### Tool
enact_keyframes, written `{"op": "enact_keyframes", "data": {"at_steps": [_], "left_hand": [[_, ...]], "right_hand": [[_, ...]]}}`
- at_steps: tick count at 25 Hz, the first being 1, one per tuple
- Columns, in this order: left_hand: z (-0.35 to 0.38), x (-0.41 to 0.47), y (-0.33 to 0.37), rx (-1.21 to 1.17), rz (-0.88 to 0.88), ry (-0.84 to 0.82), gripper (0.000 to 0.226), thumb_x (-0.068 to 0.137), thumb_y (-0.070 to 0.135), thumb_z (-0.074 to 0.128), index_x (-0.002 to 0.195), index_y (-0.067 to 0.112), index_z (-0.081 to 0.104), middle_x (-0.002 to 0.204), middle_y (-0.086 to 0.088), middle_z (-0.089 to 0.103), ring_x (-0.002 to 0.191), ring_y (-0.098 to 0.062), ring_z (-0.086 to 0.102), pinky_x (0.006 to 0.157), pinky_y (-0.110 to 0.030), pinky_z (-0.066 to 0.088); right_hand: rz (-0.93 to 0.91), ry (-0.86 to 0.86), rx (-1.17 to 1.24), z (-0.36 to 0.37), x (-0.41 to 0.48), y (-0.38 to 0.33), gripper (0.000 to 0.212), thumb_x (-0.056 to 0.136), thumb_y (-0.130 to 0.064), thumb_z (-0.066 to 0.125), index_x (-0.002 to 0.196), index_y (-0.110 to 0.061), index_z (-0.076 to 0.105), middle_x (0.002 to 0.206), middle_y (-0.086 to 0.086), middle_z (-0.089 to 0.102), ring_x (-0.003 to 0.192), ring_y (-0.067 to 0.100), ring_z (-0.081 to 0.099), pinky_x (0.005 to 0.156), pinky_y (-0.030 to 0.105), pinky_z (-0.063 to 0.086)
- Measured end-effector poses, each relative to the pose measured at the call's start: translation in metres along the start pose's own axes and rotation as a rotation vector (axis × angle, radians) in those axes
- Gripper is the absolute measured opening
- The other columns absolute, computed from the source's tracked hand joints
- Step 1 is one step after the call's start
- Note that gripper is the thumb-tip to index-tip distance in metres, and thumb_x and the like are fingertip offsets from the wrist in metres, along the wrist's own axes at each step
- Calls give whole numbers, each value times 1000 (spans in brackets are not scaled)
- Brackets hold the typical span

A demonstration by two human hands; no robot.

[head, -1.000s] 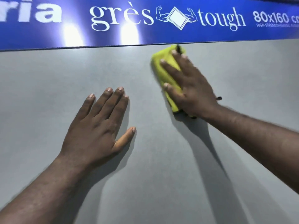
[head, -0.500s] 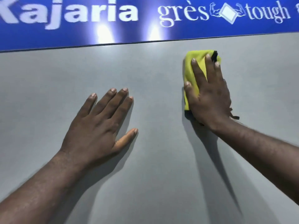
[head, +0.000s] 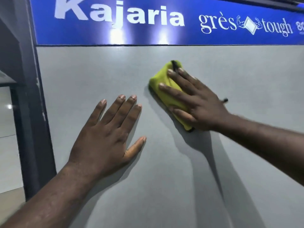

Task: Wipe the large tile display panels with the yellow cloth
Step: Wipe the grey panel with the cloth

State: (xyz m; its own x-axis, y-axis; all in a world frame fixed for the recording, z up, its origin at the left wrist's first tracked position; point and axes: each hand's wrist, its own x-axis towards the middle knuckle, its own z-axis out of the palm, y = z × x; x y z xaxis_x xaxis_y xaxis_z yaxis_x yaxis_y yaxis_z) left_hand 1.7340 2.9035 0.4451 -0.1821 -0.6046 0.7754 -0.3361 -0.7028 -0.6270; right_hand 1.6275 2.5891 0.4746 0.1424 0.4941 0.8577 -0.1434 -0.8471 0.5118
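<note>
A large grey tile panel (head: 181,170) fills most of the view and stands upright in front of me. A folded yellow cloth (head: 162,80) with a black edge is pressed flat against its upper middle. My right hand (head: 197,102) lies on the cloth with fingers spread, pinning it to the tile. To the lower left, my left hand (head: 108,135) rests flat on the panel, fingers apart, holding nothing. Much of the cloth is hidden under my right palm.
A blue header strip (head: 148,33) with white lettering runs along the top of the panel. At the left stands a dark frame post (head: 31,112), with pale tiles (head: 8,145) beyond it.
My right hand slid the cloth to the right and then back left, closer to my left hand. The view swung left, bringing the frame post into sight. My left hand stayed planted.
</note>
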Motion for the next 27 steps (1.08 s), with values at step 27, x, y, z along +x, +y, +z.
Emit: {"op": "enact_keyframes", "data": {"at_steps": [27], "left_hand": [[-38,-130,-125,8,53,-18,89,106,70,41,171,9,33,180,-9,24,165,-29,27,128,-66,30]], "right_hand": [[552,107,64,10,89,-183,65,106,-55,41,167,-34,31,178,6,15,164,31,15,126,49,32]]}}
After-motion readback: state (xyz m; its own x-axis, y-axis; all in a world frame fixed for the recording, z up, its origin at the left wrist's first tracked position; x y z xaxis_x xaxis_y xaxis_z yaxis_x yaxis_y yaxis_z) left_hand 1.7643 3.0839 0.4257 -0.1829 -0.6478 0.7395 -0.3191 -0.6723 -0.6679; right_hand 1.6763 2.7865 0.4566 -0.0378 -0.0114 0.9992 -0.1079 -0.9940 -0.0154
